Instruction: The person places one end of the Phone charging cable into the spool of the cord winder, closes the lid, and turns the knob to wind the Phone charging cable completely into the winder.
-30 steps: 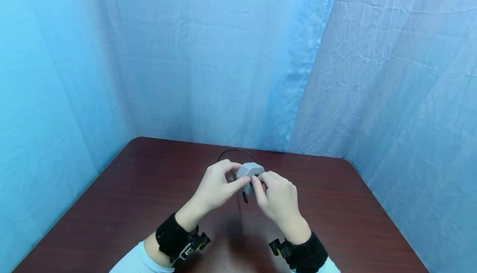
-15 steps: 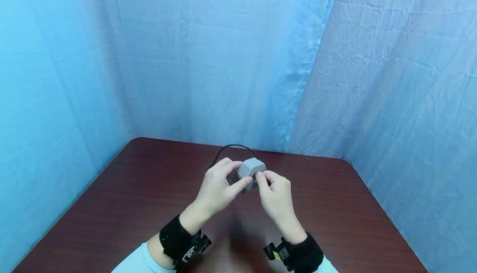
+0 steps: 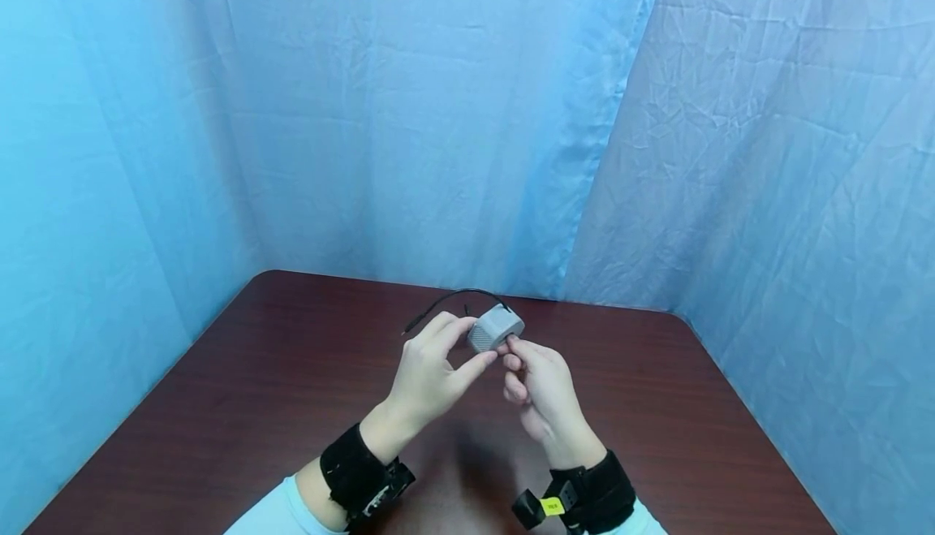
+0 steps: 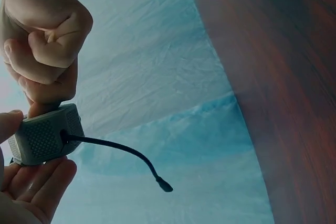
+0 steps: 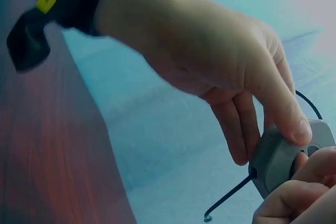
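Note:
A small grey block-shaped device [image 3: 497,325] with textured sides is held up over the table. My left hand [image 3: 426,373] grips it between thumb and fingers. Thumb and index of my right hand [image 3: 546,393] are at its near face, the other fingers curled in. In the left wrist view a black cable [image 4: 126,147] leaves a hole in the device's side and ends in a thicker tip. A thin black piece [image 5: 229,196] sticks out of the other side in the right wrist view. Part of a dark opening on the face is covered by my right fingers [image 5: 315,169].
The dark reddish-brown table [image 3: 256,381] lies below both hands. Blue curtains [image 3: 409,129] hang behind it and along both sides. Each wrist wears a black strap [image 3: 595,490] with a small camera.
The grey device has turned, so its textured side faces more towards me. My right hand has rolled over, showing its curled fingers. The cable's free end now shows at the left.

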{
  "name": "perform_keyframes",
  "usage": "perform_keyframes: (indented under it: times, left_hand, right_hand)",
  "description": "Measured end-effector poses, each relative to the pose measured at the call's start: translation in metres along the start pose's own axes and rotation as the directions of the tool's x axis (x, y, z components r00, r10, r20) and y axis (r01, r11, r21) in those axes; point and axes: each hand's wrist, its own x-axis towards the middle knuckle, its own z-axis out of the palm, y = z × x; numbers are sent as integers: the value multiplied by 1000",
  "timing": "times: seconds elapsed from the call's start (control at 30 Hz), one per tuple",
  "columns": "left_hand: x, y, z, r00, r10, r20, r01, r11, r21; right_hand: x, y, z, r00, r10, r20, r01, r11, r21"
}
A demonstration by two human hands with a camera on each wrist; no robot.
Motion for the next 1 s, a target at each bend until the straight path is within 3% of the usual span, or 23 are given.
perform_keyframes:
  times: [0.13, 0.37, 0.57, 0.77, 0.83, 0.9, 0.93, 1.0]
  left_hand:
    - [1, -1, -1, 1000, -7, 4, 7, 1000, -15]
    - [2, -5, -8, 996, -64, 62, 66, 997, -31]
    - [4, -7, -16, 986, -128, 109, 127, 992, 10]
    - [9, -11, -23, 955, -239, 174, 237, 971, 29]
    - [11, -11, -25, 942, -278, 189, 278, 960, 27]
    - [12, -12, -27, 926, -319, 203, 323, 946, 14]
    - [13, -13, -28, 919, -337, 207, 343, 939, 5]
    - [13, -14, -30, 900, -376, 221, 389, 921, -19]
  right_hand:
    - [1, 1, -1, 1000, 18, 13, -18, 1000, 23]
    - [5, 6, -4, 997, -74, -8, 72, 986, -152]
    - [8, 7, -8, 988, -157, 11, 153, 944, -291]
    - [9, -4, -18, 954, -288, 88, 300, 884, -359]
    - [8, -10, -22, 927, -350, 132, 373, 844, -385]
    - [6, -15, -25, 885, -428, 184, 464, 774, -432]
    - [5, -17, -27, 858, -469, 210, 510, 723, -467]
    - [3, -21, -29, 785, -555, 276, 605, 586, -540]
